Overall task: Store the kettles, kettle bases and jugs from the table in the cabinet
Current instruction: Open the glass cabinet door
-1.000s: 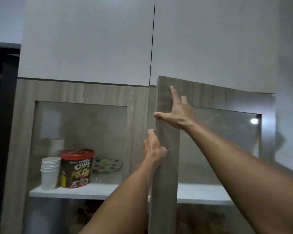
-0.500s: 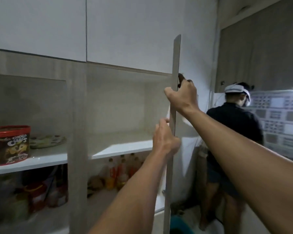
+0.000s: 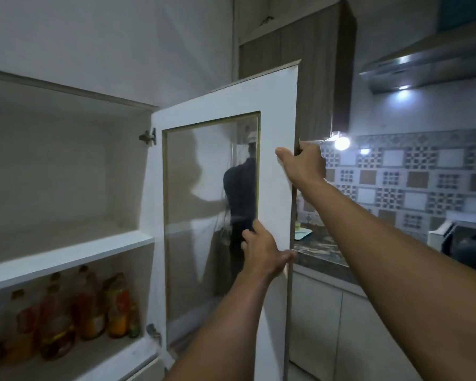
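Note:
The cabinet [image 3: 66, 251] stands open on the left, its upper white shelf bare. Its glass-panelled door [image 3: 275, 111] is swung wide to the right, white inner face toward me. My right hand [image 3: 302, 163] grips the door's free edge high up, thumb on the white face. My left hand [image 3: 261, 254] holds the same edge lower down, fingers on the white frame beside the glass. No kettle, base or jug is in view.
Several bottles [image 3: 88, 312] stand on the lower shelf. A person in dark clothes [image 3: 239, 193] shows through the glass. To the right run a dark countertop [image 3: 322, 254], white lower cupboards [image 3: 327, 325], a patterned tile wall [image 3: 412, 177] and a range hood [image 3: 423, 67].
The door has swung from nearly shut to wide open on the right, both hands staying on its edge. My view has turned right, and the cereal tub and cups have left it.

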{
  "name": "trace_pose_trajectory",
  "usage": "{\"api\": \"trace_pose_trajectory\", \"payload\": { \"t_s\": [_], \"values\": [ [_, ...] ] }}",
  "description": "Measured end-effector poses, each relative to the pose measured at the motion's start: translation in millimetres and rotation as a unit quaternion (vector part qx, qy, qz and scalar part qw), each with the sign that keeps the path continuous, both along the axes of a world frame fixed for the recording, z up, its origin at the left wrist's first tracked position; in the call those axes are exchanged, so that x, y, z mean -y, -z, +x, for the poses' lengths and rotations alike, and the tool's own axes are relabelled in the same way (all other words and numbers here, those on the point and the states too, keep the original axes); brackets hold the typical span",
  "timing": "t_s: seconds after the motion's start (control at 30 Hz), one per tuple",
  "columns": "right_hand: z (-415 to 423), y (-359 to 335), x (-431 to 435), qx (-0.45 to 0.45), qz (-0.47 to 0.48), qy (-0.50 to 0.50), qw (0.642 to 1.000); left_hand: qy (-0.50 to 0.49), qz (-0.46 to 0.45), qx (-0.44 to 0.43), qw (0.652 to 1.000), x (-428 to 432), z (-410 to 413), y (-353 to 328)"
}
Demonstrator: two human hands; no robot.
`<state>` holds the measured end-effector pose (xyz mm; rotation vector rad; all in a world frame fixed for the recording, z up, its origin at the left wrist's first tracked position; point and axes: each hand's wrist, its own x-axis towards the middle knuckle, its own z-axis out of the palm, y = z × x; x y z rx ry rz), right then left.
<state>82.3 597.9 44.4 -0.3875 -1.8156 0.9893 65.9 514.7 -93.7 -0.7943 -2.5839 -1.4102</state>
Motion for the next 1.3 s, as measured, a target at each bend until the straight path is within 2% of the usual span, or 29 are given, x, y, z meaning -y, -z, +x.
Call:
{"api": "trace_pose_trajectory", "payload": {
  "t_s": [0.17, 0.33, 0.5, 0.67, 0.77, 0.83, 0.9, 0.97, 1.03, 1.1, 1.2, 1.3],
  "values": [
    [-47.8, 1.5, -107.8, 0.06, -0.037, 0.025, 0.997, -0.018, 0.029, 0.01, 0.999, -109.2, -46.3, 2.2],
    [-95.9, 3.9, -181.6, 0.055, -0.039, 0.017, 0.998, -0.05, 0.053, -0.029, 0.997, -173.9, -90.0, 9.2],
    [-120.5, 8.9, -209.3, 0.051, -0.033, 0.007, 0.998, -0.061, 0.08, -0.022, 0.995, -199.4, -111.9, 20.8],
    [-113.1, 9.8, -204.0, 0.051, -0.02, 0.009, 0.998, -0.058, 0.044, -0.022, 0.997, -193.5, -109.3, 16.6],
    [-93.0, 8.8, -175.2, 0.041, 0.022, 0.086, 0.995, -0.057, 0.012, -0.016, 0.998, -175.4, -101.6, 8.1],
    [-79.8, 14.6, -151.0, -0.003, 0.099, 0.149, 0.984, -0.068, 0.0, -0.014, 0.998, -155.3, -94.9, 0.3],
    [-70.8, 26.0, -123.5, -0.068, 0.18, 0.15, 0.97, -0.095, -0.014, -0.017, 0.995, -126.1, -88.4, -5.6],
    [-64.5, 39.6, -90.8, -0.075, 0.228, 0.106, 0.965, -0.13, -0.026, -0.035, 0.991, -86.9, -81.7, -8.0],
    [-59.0, 55.9, -52.5, 0.011, 0.248, 0.037, 0.968, -0.176, -0.044, -0.058, 0.982, -39.3, -72.5, -8.5],
    [-56.0, 76.9, -11.9, 0.11, 0.273, -0.032, 0.955, -0.228, -0.069, -0.071, 0.969, 13.0, -60.1, -5.2],
    [-59.5, 103.5, 56.0, 0.179, 0.271, -0.128, 0.937, -0.313, -0.12, -0.112, 0.936, 96.2, -45.5, -2.7],
    [-66.2, 121.6, 133.3, 0.205, 0.27, -0.22, 0.915, -0.398, -0.134, -0.109, 0.901, 182.0, -29.4, -2.3]
  ]
}}
